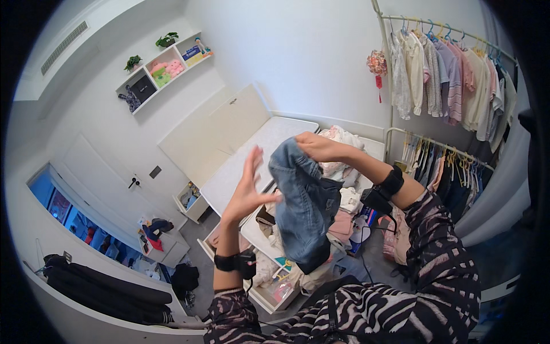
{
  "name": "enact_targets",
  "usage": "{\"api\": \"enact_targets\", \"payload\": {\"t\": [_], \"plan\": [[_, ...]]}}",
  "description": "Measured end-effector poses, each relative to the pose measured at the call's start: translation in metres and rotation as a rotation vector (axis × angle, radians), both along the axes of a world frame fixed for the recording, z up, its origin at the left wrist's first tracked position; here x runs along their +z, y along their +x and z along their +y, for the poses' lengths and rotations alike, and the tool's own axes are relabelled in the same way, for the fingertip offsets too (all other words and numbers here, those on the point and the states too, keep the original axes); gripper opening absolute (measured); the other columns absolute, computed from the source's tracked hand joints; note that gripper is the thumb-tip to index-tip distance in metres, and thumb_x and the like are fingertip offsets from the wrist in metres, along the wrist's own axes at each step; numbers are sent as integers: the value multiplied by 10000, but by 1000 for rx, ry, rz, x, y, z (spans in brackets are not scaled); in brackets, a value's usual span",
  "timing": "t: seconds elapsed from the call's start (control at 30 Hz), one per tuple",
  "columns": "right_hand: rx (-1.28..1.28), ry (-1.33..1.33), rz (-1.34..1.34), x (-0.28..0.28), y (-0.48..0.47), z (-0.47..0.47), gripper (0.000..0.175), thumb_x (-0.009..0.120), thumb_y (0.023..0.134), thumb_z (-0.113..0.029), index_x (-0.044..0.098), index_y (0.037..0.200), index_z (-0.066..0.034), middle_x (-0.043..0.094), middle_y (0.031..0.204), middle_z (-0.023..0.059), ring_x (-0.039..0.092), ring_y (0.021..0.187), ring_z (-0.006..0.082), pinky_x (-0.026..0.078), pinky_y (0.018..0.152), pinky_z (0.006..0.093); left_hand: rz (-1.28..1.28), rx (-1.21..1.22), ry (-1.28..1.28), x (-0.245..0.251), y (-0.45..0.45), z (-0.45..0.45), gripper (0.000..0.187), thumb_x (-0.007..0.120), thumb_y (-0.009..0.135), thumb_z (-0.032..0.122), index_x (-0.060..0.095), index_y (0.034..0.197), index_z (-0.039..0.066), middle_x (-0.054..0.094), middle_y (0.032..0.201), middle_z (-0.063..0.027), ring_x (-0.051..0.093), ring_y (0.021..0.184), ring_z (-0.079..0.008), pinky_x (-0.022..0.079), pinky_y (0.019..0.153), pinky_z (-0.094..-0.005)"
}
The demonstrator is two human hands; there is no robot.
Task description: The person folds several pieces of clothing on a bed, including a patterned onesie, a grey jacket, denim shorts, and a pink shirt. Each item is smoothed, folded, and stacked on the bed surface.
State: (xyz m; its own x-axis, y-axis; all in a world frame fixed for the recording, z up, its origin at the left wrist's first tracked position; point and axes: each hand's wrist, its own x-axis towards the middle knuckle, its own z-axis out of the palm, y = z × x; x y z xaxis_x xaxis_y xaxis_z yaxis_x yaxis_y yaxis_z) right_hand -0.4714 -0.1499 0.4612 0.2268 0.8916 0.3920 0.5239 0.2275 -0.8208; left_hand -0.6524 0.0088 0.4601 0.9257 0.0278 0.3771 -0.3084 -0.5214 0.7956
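A blue denim garment (296, 206) with dark parts hangs in front of me, above the piled clothes. My right hand (320, 147) grips its upper edge, the fingers closed on the cloth. To the left of the denim is my left hand (247, 189), raised and slightly blurred, with its fingers apart and nothing in it. Its thumb lies close to the denim's left side; whether it touches cannot be told. Behind the garment, folded and loose clothes (341, 225) lie heaped, partly hidden by it.
A bare mattress (240, 159) on a bed lies beyond my hands. Below stands an open drawer (275, 303) holding clothes. Clothes racks (447, 21) with hung garments rise at the right. At the left are a small white cabinet (172, 253) and a dark clothes pile (184, 278) on the floor.
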Motion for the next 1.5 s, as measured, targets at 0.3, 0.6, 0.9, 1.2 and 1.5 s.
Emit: {"api": "enact_targets", "payload": {"t": [0.3,0.6,0.9,1.2,1.5], "plan": [[-357,524,-34,21,-10,-46,190,582,810,-168,650,848,6,620,672,67,538,609,81,430,568,231,18,222,178,54,65,-34,221,719,678,147,662,839,7,636,684,-45,577,637,-89,466,587,-261],[-105,-282,1082,-162,-29,-90,784,294,852,-652,524,1144,38,609,1051,157,618,883,204,485,804,311,-102,120,-317,45,76,-25,124,675,765,91,659,840,-6,634,752,-18,558,678,-85,447,634,-231],[301,332,1183,-98,23,-47,372,609,822,-93,491,1163,0,614,1032,127,622,916,220,502,841,342,16,69,-536,-2,28,26,437,640,818,287,536,1102,-27,587,1060,-86,562,944,-152,443,837,-277],[157,179,622,-7,25,-54,417,628,684,76,560,1087,-7,619,1021,68,596,924,177,463,864,320,438,-616,-1256,-88,57,29,823,447,794,631,422,1211,-77,446,1271,-217,478,1146,-293,364,973,-490],[104,73,446,12,31,-87,343,648,637,93,631,966,-3,642,973,55,595,898,152,443,887,305,486,-673,-1238,-55,83,-3,553,573,848,362,443,1189,-54,575,1113,-170,554,1046,-252,421,941,-409]]}}
